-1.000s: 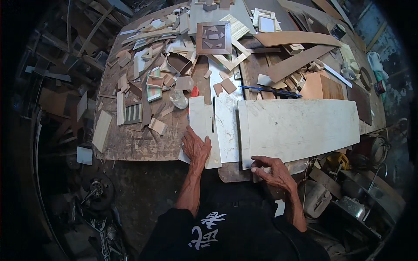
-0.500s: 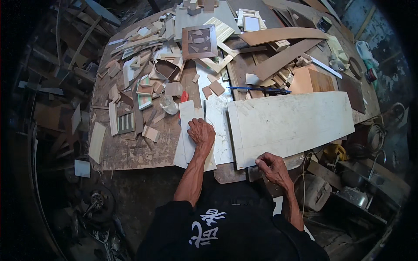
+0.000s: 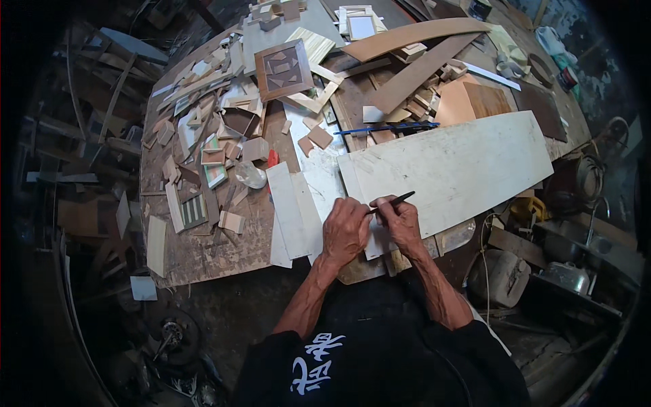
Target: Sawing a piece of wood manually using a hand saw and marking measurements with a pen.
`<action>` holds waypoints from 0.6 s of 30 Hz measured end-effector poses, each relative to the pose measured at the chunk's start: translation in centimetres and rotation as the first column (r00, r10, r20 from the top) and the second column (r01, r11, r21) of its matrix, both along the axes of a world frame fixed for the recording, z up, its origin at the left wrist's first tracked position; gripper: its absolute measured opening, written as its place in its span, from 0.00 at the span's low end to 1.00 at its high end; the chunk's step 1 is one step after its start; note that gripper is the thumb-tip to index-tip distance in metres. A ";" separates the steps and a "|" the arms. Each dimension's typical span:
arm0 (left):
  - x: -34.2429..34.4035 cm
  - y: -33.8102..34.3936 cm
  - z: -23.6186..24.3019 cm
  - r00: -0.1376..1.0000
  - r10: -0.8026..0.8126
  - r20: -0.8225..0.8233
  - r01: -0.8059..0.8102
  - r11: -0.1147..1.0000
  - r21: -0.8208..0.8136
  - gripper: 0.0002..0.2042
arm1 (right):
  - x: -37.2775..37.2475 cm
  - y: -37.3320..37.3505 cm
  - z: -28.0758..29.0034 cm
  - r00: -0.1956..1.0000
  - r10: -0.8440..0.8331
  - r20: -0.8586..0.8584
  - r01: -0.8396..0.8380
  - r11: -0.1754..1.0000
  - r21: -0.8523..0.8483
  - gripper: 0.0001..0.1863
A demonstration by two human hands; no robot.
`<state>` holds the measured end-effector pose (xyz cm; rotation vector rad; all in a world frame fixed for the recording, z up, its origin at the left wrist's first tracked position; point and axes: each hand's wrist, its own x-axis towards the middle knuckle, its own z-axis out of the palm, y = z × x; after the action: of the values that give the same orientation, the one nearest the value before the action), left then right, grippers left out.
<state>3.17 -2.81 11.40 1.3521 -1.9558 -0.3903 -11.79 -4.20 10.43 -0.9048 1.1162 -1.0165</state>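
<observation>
Dark pen (image 3: 405, 197) over white board's (image 3: 454, 166) near-left part; left hand (image 3: 346, 232) and right hand (image 3: 400, 225) close together, both pinching it. Judged light, stiff, slightly slippery; best gripped mid-barrel, thumb against fingertips.

A woodworking shop: offcuts (image 3: 255, 150) crowd the worktable (image 3: 203, 258).

The right hand (image 3: 401, 225) holds a black pen (image 3: 403, 198), its end at the left hand (image 3: 344, 230), over a pale board (image 3: 461, 169).
</observation>
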 end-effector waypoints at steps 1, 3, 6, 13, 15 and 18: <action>-0.2 -0.2 0.1 0.998 0.035 -0.052 -0.037 0.999 -0.036 0.12 | -0.3 -0.2 -0.2 0.998 -0.043 -0.036 0.042 0.999 -0.019 0.10; 0.4 -0.2 -1.5 0.971 0.236 -0.045 -0.229 0.966 0.121 0.20 | -0.6 -0.8 0.0 0.970 -0.187 -0.154 0.177 0.981 -0.079 0.11; 1.5 -0.4 -5.9 0.877 0.474 -0.080 -0.407 0.821 0.401 0.22 | -0.5 -2.6 0.2 0.957 -0.256 -0.139 0.231 0.958 -0.172 0.10; 1.5 -1.6 -7.4 0.719 0.566 -0.404 0.088 0.502 0.860 0.13 | 0.7 -6.9 -1.8 0.934 -0.189 -0.302 0.071 0.930 -0.360 0.11; 1.3 -1.7 -8.2 0.690 0.591 -0.418 0.041 0.544 0.838 0.10 | 1.3 -7.4 -2.1 0.900 -0.166 -0.402 0.019 0.939 -0.344 0.13; 0.8 -2.1 -7.8 0.704 0.612 -0.359 -0.011 0.515 0.857 0.11 | 1.5 -7.9 -2.6 0.882 -0.167 -0.441 -0.003 0.933 -0.360 0.15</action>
<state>3.95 -4.91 3.63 1.7774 -0.8384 -1.4884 -10.33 -12.12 7.87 -1.4581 1.4064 -1.1228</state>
